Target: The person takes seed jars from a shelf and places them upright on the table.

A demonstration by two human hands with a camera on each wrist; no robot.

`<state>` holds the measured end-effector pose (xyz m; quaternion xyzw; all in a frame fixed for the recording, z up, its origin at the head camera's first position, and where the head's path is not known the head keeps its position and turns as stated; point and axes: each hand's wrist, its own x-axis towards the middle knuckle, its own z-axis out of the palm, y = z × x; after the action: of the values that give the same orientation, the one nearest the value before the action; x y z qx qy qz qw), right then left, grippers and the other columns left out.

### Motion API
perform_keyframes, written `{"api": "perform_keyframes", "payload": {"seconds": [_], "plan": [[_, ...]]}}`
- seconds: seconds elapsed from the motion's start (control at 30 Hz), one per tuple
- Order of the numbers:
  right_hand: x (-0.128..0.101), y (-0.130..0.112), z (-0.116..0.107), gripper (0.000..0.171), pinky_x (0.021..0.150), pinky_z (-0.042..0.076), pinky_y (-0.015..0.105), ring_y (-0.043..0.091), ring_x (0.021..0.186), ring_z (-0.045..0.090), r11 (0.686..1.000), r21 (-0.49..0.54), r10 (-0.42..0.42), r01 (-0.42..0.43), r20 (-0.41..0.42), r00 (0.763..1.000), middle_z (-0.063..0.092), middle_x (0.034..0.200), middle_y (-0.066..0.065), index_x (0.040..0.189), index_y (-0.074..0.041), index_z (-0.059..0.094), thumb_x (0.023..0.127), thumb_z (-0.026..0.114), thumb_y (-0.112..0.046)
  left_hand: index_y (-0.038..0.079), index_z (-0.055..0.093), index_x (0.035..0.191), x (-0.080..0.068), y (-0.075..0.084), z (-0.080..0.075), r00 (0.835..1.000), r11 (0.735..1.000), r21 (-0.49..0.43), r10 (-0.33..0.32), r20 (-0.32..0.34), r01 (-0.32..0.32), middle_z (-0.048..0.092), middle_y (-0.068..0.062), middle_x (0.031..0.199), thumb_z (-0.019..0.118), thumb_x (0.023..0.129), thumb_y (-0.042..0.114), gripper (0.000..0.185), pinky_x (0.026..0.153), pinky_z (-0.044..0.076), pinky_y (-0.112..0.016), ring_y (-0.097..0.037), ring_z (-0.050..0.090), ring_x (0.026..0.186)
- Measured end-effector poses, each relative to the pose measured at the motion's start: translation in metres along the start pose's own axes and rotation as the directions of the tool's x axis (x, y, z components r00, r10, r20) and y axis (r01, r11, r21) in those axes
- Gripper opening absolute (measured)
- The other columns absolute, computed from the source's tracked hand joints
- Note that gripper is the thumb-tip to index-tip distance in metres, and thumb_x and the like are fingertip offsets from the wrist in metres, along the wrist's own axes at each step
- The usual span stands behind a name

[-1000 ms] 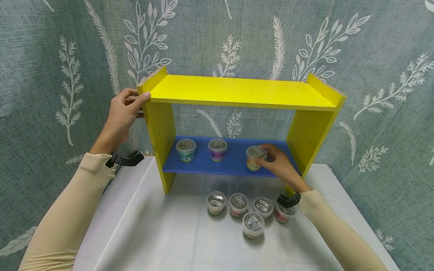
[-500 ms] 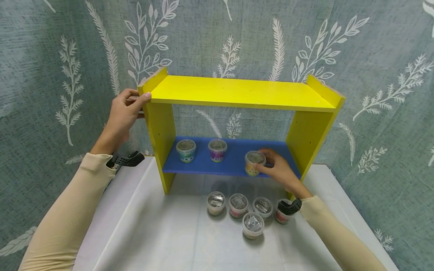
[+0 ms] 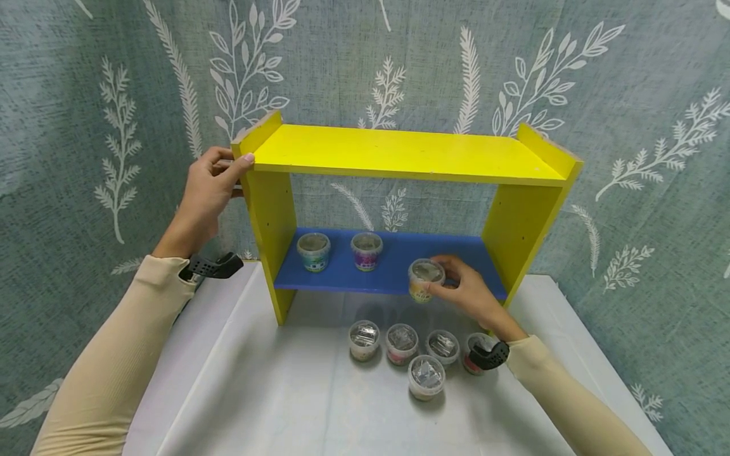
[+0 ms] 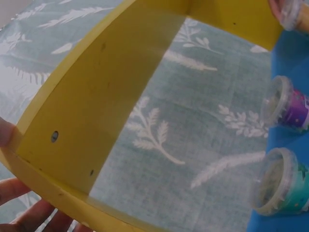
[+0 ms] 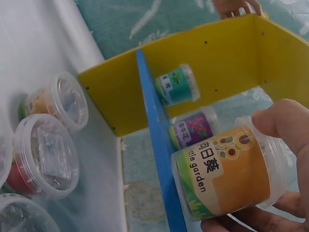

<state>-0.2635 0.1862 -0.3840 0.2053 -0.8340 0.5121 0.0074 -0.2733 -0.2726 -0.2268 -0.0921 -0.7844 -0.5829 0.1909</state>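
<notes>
My right hand [image 3: 470, 288] grips a small clear plastic tub [image 5: 227, 169] with an orange sunflower label, thumb near its lid and fingers beneath in the right wrist view. The tub overlaps the front edge of the blue shelf [image 3: 393, 253]. My left hand [image 3: 211, 183] holds the upper left corner of the yellow shelf unit [image 3: 410, 152], thumb on the front edge and fingers behind the side panel. On the blue shelf stand a teal-labelled tub [image 3: 313, 252] at the left and a purple-labelled tub [image 3: 366, 251] to its right.
On the white table [image 3: 274, 392] before the unit stand several more lidded tubs, among them a front one [image 3: 426, 377] and a red-labelled one [image 3: 476, 361] partly behind my right wristband. A patterned curtain [image 3: 342, 76] hangs close behind the unit.
My right hand has brought the sunflower tub forward and slightly left, from over the blue shelf to its front edge. The left hand keeps its hold on the corner.
</notes>
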Motion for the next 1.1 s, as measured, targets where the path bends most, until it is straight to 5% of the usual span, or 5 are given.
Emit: {"api": "perform_keyframes", "payload": {"seconds": [0.4,1.1], "plan": [[-0.007,-0.003,0.008,0.064,0.095,0.055,0.045,0.028,0.125,0.06,1.0,0.001,0.021,-0.021,0.024,1.0,0.062,0.135,0.007,0.143,-0.016,0.052,0.09,0.081,-0.038,0.019,0.054,0.128,0.0,-0.001,0.0,1.0,1.0,-0.006,0.006,0.002,-0.006,0.06,-0.001,0.119,0.062,0.102,0.046,0.039,0.093,0.049,-0.039,-0.019,0.059,0.108],[-0.023,-0.007,0.017,0.059,0.094,0.057,0.036,0.028,0.125,0.061,0.999,0.044,0.006,-0.01,0.077,0.997,0.063,0.133,0.008,0.141,-0.019,0.054,0.091,0.081,-0.033,0.02,0.055,0.125,-0.001,0.001,0.0,1.0,1.0,-0.007,0.007,-0.003,-0.007,0.062,0.0,0.118,0.063,0.102,0.045,0.035,0.086,0.051,-0.03,-0.018,0.06,0.106]]}}
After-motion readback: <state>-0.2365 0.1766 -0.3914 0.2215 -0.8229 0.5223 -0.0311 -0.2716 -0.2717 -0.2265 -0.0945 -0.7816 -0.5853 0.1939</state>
